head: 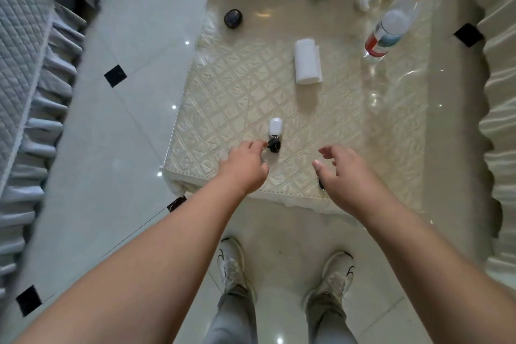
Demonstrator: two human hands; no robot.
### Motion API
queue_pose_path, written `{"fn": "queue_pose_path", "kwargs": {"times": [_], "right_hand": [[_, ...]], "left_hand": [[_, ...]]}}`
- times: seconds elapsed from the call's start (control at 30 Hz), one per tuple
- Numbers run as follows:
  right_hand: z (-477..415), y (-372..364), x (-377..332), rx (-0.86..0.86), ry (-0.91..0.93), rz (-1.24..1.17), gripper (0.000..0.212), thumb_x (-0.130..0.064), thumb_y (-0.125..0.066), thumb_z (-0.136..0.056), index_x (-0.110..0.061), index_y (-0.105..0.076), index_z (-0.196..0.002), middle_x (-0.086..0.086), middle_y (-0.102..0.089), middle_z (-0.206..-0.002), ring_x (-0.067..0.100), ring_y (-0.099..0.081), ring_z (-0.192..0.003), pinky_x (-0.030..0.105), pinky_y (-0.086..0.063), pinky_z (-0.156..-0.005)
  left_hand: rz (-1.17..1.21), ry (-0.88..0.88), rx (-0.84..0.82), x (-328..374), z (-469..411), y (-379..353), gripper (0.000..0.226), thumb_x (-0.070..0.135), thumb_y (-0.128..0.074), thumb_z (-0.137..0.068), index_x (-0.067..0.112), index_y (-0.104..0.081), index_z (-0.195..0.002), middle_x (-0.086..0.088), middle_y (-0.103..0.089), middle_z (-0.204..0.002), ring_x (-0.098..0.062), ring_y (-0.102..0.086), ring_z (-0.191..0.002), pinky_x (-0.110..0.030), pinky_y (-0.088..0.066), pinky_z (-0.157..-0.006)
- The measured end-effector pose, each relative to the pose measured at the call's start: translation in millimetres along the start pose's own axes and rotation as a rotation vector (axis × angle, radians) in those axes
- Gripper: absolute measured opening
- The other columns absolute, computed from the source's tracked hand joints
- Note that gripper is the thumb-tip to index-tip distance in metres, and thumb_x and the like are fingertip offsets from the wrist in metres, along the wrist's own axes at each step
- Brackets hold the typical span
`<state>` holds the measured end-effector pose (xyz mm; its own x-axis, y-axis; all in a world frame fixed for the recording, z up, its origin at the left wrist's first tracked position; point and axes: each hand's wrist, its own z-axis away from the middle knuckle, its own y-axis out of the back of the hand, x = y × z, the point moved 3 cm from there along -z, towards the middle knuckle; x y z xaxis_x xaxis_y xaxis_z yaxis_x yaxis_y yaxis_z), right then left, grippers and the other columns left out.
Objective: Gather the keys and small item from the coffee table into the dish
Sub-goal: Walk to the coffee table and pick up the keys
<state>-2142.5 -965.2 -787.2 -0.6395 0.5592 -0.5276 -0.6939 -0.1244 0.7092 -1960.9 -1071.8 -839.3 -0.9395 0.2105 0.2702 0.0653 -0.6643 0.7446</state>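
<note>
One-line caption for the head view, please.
Left hand reaches the key fob on the coffee table; right hand hovers open.

Small white oval fob with black keys (275, 132) sits mid coffee table (223, 98); rolled white tissue pack (307, 61) behind, clear plastic bottle (396, 19) far right.

A quilted, satiny cream cloth (237, 86) covers the worktop beyond the hands; a smooth white plastic fob (275, 126) lies just past the left hand (245, 166). Glossy floor tiles (111, 131) gleam to its left.
</note>
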Motion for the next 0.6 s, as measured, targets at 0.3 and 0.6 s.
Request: {"fn": "queue_pose_path", "kwargs": {"times": [0.3,0.6], "right_hand": [[-35.8,-46.2,22.6,-0.005,-0.007,0.004,0.041,-0.044,-0.049,-0.095,-0.022,-0.053,-0.129,-0.001,-0.058,-0.128,0.021,-0.055,-0.115,0.043,-0.046,-0.094],[-44.0,-43.7,19.4,0.029,-0.01,-0.03,0.042,-0.046,-0.048,-0.094,-0.023,-0.054,-0.128,-0.004,-0.057,-0.127,0.02,-0.056,-0.11,0.043,-0.047,-0.092]], "left_hand": [[-0.166,-0.049,-0.026,4.5,-66.0,-57.7,0.058,0.041,-0.046,-0.081,0.038,-0.037,-0.138,0.003,-0.024,-0.155,-0.025,-0.026,-0.135,-0.052,-0.029,-0.097],[-0.066,-0.215,0.288,22.4,-75.6,-31.8,0.027,0.028,-0.049,-0.09,0.02,-0.067,-0.108,0.001,-0.063,-0.109,-0.025,-0.058,-0.102,-0.041,-0.046,-0.08]]}}
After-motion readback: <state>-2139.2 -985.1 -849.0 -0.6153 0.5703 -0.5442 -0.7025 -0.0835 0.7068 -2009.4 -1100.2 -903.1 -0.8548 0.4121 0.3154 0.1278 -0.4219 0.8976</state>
